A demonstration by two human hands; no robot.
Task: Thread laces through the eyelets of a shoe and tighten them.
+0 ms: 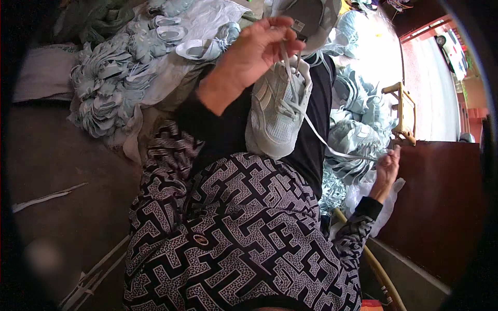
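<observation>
A pale grey-white sneaker upper [273, 129] lies on my lap, toe toward me, with mesh at its front; no sole shows. Its lace [317, 133] runs through the eyelets and crosses over the tongue. Above the upper's far end, my left hand [249, 54] is closed, pinching one stretch of lace between the fingers. Out to the right, my right hand [386, 170] is closed on the lace's other end, which stretches almost taut from the upper. Just beyond the left fingers sits another grey shoe piece [311, 20], partly cut off by the top edge.
Heaps of pale sneaker uppers lie at the left [106, 78] and right [358, 129]. Several loose ones rest on a white sheet [212, 15]. A wooden stool-like frame [406, 114] and a dark red panel [436, 207] stand at the right. White strips [49, 198] lie on the floor.
</observation>
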